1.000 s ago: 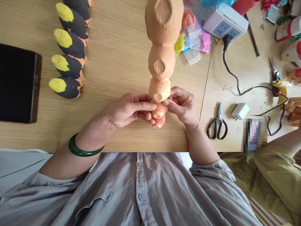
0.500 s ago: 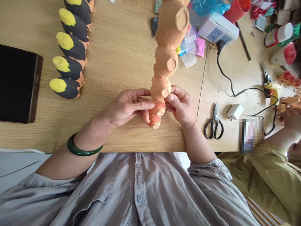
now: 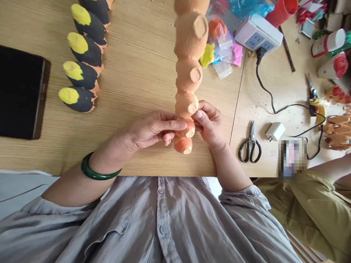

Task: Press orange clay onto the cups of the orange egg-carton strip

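A long strip of orange egg carton (image 3: 190, 75) with bumpy cups runs from the top edge of the view down to the table's near side. Its two lowest cups carry a redder orange. My left hand (image 3: 155, 129) grips it from the left near the lower end, thumb laid across a reddish cup. From the right, my right hand (image 3: 210, 122) pinches the strip's edge slightly higher, with thumb and forefinger together. The fingers behind the strip are hidden.
A black-and-yellow carton strip (image 3: 85, 75) lies left, beside a dark tablet (image 3: 22, 93). To the right are scissors (image 3: 250, 144), a white adapter (image 3: 275, 131), a power strip (image 3: 259, 34) with its cord, and a glue gun (image 3: 318, 107). Yellow clay (image 3: 207, 54) sits behind. A co-worker's arm (image 3: 333, 168) shows at right.
The strip's upper part has swung left and its lower end has shifted a little right with my left thumb. Both hands keep hold. The co-worker's hand at right has left the view.
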A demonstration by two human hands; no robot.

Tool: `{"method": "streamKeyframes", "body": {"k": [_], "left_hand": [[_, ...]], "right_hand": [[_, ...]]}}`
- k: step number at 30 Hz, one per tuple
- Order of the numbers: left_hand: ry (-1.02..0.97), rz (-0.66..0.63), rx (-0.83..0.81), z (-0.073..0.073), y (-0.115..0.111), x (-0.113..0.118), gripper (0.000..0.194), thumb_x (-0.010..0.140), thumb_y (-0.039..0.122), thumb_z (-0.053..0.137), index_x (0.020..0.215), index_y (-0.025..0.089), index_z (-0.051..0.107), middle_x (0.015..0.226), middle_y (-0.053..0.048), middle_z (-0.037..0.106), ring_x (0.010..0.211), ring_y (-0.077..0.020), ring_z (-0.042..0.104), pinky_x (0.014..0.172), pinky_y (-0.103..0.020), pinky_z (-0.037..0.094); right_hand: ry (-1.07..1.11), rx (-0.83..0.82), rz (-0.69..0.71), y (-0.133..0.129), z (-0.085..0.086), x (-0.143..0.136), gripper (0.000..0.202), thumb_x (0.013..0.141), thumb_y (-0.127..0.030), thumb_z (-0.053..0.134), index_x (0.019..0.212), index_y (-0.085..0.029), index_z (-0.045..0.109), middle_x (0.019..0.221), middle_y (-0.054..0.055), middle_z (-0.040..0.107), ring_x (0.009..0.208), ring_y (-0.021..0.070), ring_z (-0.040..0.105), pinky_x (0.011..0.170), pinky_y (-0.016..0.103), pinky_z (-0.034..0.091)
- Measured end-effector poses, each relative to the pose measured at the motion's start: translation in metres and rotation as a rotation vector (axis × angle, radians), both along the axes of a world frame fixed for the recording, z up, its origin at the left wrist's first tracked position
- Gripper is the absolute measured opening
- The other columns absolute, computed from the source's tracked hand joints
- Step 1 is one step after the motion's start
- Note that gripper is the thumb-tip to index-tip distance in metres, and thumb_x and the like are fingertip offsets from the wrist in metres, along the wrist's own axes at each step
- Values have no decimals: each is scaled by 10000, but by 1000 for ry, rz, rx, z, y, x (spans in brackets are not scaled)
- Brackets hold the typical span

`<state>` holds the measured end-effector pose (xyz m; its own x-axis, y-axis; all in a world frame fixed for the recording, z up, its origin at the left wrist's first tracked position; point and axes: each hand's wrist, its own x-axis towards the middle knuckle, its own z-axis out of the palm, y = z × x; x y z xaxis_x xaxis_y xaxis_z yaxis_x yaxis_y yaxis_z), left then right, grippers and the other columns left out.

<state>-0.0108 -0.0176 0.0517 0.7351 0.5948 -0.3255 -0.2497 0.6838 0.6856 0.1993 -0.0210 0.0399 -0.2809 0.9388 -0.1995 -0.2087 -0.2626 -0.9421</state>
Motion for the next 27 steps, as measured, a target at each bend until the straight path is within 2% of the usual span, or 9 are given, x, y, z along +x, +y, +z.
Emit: {"method": "streamKeyframes", "body": {"k": [8, 10, 14, 16, 18, 21, 22, 25, 27], "left_hand": [[78, 14, 29, 5, -2, -2, 458, 873, 559, 1067, 815, 193, 798, 480, 79, 429, 363, -46, 289, 350, -177, 213], [74, 14, 20, 7, -2, -1, 436, 881, 541, 1055, 840, 191, 800, 484, 82, 455, 340, -38, 271, 343, -179, 229], [118, 101, 34, 8, -5, 2, 338, 836, 423, 1067, 907, 181, 843, 684, 15, 727, 364, -12, 330, 348, -168, 277], [145, 128, 47, 8, -7, 4, 294, 837, 381, 1051, 916, 182, 850, 772, -9, 797, 389, -16, 386, 357, -162, 297], [142, 129, 42, 10, -9, 5, 256, 879, 364, 1017, 916, 181, 842, 691, 18, 751, 385, -20, 379, 377, -156, 351], [63, 132, 20, 11, -10, 7, 225, 926, 341, 985, 902, 182, 828, 475, 111, 506, 349, -19, 255, 412, -153, 445], [44, 144, 19, 11, -11, 8, 212, 920, 325, 986, 901, 183, 830, 477, 115, 502, 356, -21, 255, 417, -150, 460], [59, 185, 44, 10, -13, 10, 183, 886, 285, 991, 896, 185, 838, 711, 50, 748, 448, -41, 435, 420, -139, 465], [57, 192, 61, 9, -14, 10, 169, 904, 293, 978, 898, 190, 844, 707, 48, 737, 482, -61, 470, 438, -143, 498]], "right_hand": [[2, -100, -1, 0, -5, -2, 751, 784, -875, 967, 782, -321, 459, 651, -101, 287, 535, 109, 196, 385, 277, 195], [-8, -115, -11, 0, -5, -3, 796, 754, -910, 962, 776, -326, 421, 659, -98, 277, 548, 115, 175, 381, 283, 182], [7, -126, -54, 0, -6, -4, 842, 755, -929, 954, 761, -323, 369, 673, -103, 258, 551, 103, 140, 393, 282, 163], [15, -127, -66, 1, -11, -4, 845, 801, -961, 905, 756, -322, 354, 667, -107, 248, 544, 98, 133, 404, 284, 158], [15, -129, -53, 3, -18, -2, 864, 808, -1024, 849, 756, -327, 341, 650, -110, 246, 540, 102, 148, 411, 294, 166], [4, -134, -37, 5, -29, 2, 911, 737, -1082, 846, 755, -330, 333, 632, -116, 256, 556, 108, 177, 440, 311, 203], [-6, -139, -42, 6, -32, 3, 919, 726, -1092, 842, 754, -329, 331, 629, -117, 261, 564, 110, 183, 457, 315, 217], [-37, -175, -60, 6, -37, 5, 918, 740, -1106, 814, 760, -324, 333, 625, -111, 295, 587, 121, 206, 504, 326, 266], [-32, -199, -70, 5, -37, 5, 909, 745, -1087, 830, 766, -322, 340, 625, -108, 321, 595, 125, 212, 514, 327, 281]]}}
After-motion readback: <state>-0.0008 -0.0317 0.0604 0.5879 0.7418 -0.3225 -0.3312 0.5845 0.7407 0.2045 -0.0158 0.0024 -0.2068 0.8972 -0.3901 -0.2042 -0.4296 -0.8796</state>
